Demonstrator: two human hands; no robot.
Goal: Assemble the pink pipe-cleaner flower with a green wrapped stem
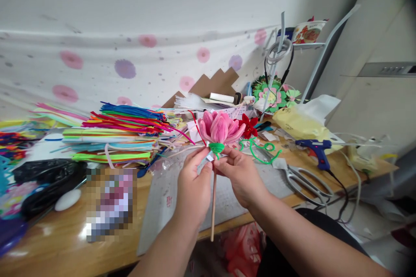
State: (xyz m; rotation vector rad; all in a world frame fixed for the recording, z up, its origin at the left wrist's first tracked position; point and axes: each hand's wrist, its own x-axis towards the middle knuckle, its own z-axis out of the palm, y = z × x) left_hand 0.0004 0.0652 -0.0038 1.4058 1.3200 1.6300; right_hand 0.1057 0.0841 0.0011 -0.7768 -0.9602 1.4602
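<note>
Upright in front of me is a pink fuzzy pipe-cleaner flower, with green pipe cleaner wound round its base. A thin wooden stick stem points down below it. My left hand is closed on the left side of the green base, thumb and fingers pinched. From the right, my right hand pinches the flower just under the base, where the stem begins; its fingertips are partly hidden. Beyond the right hand lies a curly green pipe cleaner, with a small red flower behind.
Bundled coloured pipe cleaners are stacked at the left. A grey board lies under my hands. On the right are silver scissors, a blue glue gun with its cord, and a yellow tissue pack. A white rack stands behind.
</note>
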